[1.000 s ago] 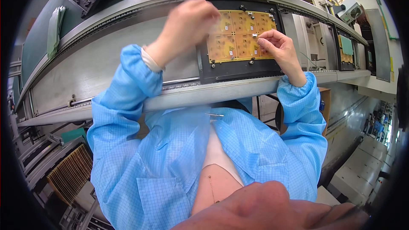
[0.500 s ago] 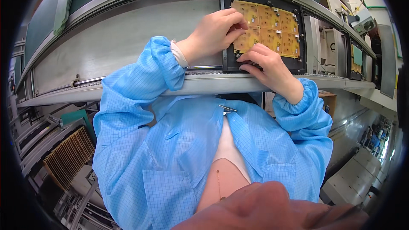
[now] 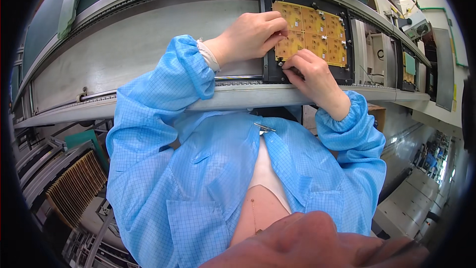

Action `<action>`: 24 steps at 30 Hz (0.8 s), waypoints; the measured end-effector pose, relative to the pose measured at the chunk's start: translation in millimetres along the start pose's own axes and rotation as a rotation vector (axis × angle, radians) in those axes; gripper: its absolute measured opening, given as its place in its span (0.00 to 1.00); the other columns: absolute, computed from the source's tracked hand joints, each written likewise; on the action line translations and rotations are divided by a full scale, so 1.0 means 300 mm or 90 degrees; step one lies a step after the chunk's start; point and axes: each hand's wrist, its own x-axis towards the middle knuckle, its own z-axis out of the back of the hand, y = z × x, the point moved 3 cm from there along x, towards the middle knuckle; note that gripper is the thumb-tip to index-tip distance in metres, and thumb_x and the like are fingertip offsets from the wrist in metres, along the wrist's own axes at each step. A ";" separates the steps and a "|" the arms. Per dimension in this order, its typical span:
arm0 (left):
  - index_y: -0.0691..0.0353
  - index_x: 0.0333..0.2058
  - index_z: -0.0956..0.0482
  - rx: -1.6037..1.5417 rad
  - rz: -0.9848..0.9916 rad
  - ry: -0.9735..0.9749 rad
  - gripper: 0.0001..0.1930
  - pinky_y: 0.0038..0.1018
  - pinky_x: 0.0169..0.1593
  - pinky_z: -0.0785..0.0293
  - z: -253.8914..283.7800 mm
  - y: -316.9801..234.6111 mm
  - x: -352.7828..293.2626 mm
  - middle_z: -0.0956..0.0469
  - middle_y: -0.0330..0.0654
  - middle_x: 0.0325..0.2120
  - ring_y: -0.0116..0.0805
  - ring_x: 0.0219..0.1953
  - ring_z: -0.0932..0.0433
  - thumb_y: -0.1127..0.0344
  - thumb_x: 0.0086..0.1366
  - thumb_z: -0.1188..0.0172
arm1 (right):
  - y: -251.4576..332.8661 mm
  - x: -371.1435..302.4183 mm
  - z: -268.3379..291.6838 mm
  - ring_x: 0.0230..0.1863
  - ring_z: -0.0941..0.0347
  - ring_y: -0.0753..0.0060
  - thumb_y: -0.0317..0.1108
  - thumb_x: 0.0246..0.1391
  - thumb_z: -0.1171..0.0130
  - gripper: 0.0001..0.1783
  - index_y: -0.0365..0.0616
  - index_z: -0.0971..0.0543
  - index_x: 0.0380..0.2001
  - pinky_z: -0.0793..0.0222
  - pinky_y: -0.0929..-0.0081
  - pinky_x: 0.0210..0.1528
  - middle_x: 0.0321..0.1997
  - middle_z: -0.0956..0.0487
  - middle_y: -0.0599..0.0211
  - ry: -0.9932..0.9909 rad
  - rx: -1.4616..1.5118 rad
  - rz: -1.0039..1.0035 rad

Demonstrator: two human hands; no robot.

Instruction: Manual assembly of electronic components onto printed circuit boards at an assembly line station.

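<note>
A yellow circuit board panel (image 3: 311, 29), split into several like sections, lies in a black frame (image 3: 270, 72) with small knobs and clips round its edge. My left hand (image 3: 255, 33) hangs over the panel's left edge, thumb and fingertips pinched together; what they hold, if anything, is too small to make out. At the near left corner, my right hand (image 3: 313, 73) has its fingers bent beside a small corner knob (image 3: 280, 63). Its fingertips are close to or touching the frame there, and whatever lies between them is hidden.
The frame sits across conveyor rails (image 3: 238, 100), with a grey metal surface (image 3: 148, 34) to its left. Another carrier with a green piece (image 3: 409, 63) stands farther right. At the lower left is a rack of upright brown boards (image 3: 77, 181). Green sheets (image 3: 72, 7) lie at the far left.
My right hand has shifted slightly, so the corner knob shows more clearly beside its fingertips. My left hand stays pinched over the panel's left edge. The whole view has shifted a little.
</note>
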 end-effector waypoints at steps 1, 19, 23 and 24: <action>0.57 0.34 0.23 0.001 -0.008 0.004 0.04 0.36 0.34 0.22 0.006 0.004 -0.003 0.23 0.40 0.32 0.44 0.32 0.20 0.66 0.61 0.40 | -0.006 -0.005 0.013 0.37 0.24 0.65 0.21 0.48 0.35 0.07 0.38 0.22 0.32 0.26 0.73 0.39 0.32 0.24 0.63 0.006 0.100 -0.098; 0.64 0.35 0.21 -0.093 0.223 -0.005 0.05 0.26 0.32 0.26 0.305 0.032 -0.127 0.23 0.41 0.29 0.32 0.28 0.23 0.73 0.59 0.37 | -0.122 0.012 0.011 0.39 0.20 0.72 0.27 0.63 0.42 0.12 0.34 0.23 0.47 0.21 0.76 0.44 0.40 0.18 0.61 0.011 0.788 -0.342; 0.63 0.35 0.20 -0.170 0.132 -0.032 0.06 0.27 0.34 0.24 0.215 -0.001 -0.021 0.21 0.42 0.31 0.33 0.30 0.21 0.72 0.59 0.35 | -0.135 0.023 0.003 0.39 0.20 0.73 0.28 0.63 0.42 0.12 0.34 0.23 0.47 0.21 0.76 0.44 0.40 0.18 0.61 0.010 0.838 -0.361; 0.62 0.36 0.20 -0.171 0.120 -0.018 0.06 0.27 0.36 0.22 0.203 -0.004 -0.011 0.20 0.43 0.31 0.33 0.32 0.20 0.72 0.58 0.35 | -0.152 0.017 0.002 0.39 0.20 0.73 0.28 0.62 0.41 0.12 0.34 0.23 0.47 0.21 0.75 0.45 0.40 0.18 0.61 0.008 0.822 -0.342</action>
